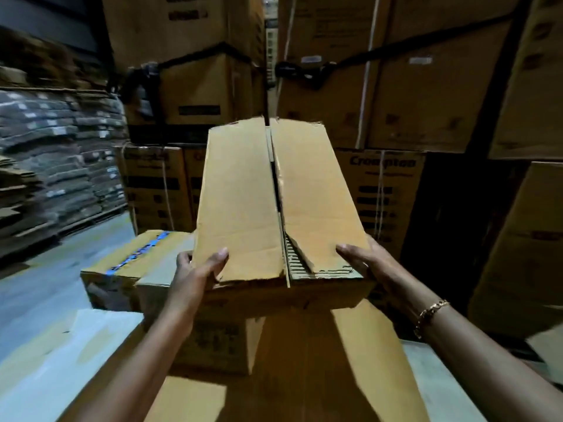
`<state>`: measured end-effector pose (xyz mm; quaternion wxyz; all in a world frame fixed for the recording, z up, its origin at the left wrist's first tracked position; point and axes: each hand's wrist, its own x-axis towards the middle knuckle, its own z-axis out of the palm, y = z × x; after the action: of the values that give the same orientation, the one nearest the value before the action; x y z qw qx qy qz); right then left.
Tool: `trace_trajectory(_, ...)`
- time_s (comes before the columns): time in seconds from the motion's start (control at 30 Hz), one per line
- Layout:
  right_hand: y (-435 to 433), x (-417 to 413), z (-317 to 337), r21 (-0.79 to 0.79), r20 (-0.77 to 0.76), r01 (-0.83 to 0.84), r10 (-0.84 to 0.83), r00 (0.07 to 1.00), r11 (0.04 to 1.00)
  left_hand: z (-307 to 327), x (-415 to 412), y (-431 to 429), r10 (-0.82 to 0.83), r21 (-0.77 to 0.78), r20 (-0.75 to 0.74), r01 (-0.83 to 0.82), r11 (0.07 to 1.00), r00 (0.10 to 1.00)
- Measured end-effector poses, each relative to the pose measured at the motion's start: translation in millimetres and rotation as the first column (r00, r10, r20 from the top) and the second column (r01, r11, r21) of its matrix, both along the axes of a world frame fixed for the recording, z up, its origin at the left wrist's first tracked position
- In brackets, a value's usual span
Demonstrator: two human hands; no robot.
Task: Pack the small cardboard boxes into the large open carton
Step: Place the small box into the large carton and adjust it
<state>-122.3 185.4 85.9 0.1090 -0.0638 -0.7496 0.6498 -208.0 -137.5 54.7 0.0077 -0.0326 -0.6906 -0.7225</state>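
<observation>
**Both hands on one box, seam pointing away**

Two hands carry a single cardboard box point(243, 193), raised in front of the person at the centre of the view. The left hand point(195, 272) grips the near left corner, thumb laid on top and fingers curled round the side. The right hand point(365, 263) lies flat along the near right edge, its fingers straight and pressed against the cardboard. One gold bracelet point(431, 315) circles the right wrist.

The box is oblong, and its long axis runs straight away from the person, the short end nearest. Its two top flaps point(316, 193) are folded shut, and the seam between them follows that same line. At the near end the right flap is torn, baring corrugated ribs.

Below and to the left sits one box sealed with blue tape point(134, 257), and just beside it, under the held box, one box with dark print point(213, 342). A broad brown cardboard panel point(320, 360) lies beneath; I cannot tell whether it belongs to the large carton. Stacked cartons point(387, 184) fill the background, two upper stacks bound with black straps point(350, 60).
</observation>
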Motion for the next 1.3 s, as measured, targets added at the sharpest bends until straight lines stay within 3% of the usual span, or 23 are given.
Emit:
trace_trajectory(0.07, 23, 41, -7, 0.001, -0.046, 0.073, -0.073, 0.996, 0.997, -4, 30, 33, -0.045, -0.056, -0.02, 0.044, 0.997, 0.999)
trace_trajectory(0.3, 130, 211, -27, 0.002, -0.054, 0.242, -0.241, 0.969, 0.97, -27, 149, 160, -0.242, -0.029, -0.156, 0.241, 0.97, 0.957)
trace_trajectory(0.67, 292, 459, -27, 0.056, -0.061, 0.517, -0.514, 0.856, 0.854, -49, 310, 372, -0.511, 0.033, -0.181, 0.524, 0.851, 0.841)
trace_trajectory(1.0, 444, 575, -36, 0.132, -0.082, 0.677, -0.672, 0.736, 0.724, -74, 389, 570, -0.659, 0.079, -0.193, 0.681, 0.728, 0.727)
trace_trajectory(1.2, 548, 625, -27, 0.185, -0.073, 0.74, -0.742, 0.667, 0.647, -79, 429, 686, -0.686, 0.033, -0.195, 0.703, 0.71, 0.701)
trace_trajectory(1.3, 593, 644, -24, 0.175, -0.061, 0.737, -0.74, 0.67, 0.653, -78, 452, 727, -0.684, 0.007, -0.172, 0.695, 0.719, 0.709)
